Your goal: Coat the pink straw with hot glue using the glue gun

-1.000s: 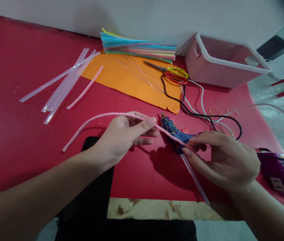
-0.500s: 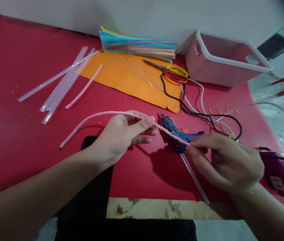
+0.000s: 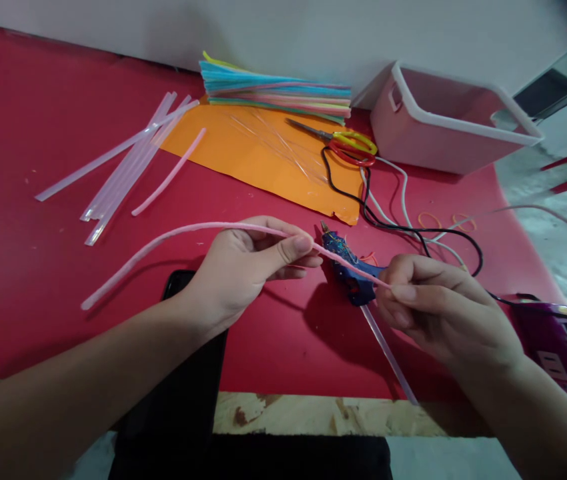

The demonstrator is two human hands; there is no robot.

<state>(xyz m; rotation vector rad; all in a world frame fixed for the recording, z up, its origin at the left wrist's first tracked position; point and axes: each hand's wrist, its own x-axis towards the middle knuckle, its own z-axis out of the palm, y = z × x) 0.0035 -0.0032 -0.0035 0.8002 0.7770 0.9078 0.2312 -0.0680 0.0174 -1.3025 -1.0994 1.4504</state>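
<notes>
A long pink pipe cleaner [image 3: 163,237] stretches between my two hands above the red table. My left hand [image 3: 253,260] pinches it near the middle between thumb and forefinger, and its free end bows down to the left. At the right, my right hand [image 3: 443,307] has the other end between thumb and fingertips. Under that stretch lies a blue glue gun [image 3: 339,248], partly covered by my right hand, with a clear glue stick [image 3: 388,350] poking out of its rear. A shorter pink pipe cleaner [image 3: 169,172] rests on the table beyond my left hand.
Several clear glue sticks [image 3: 118,167] lie at the left. Scissors [image 3: 348,145] rest on an orange envelope [image 3: 263,150], with bundled pipe cleaners [image 3: 273,88] behind. A pink bin [image 3: 428,137], tangled cords [image 3: 403,230], a purple power strip [image 3: 546,340] and a dark phone [image 3: 183,380] surround the hands.
The pipe cleaner's free left end has swung further left and down and looks straighter. My right hand has turned, its thumb now on top, and shifted slightly right. My left hand has barely moved.
</notes>
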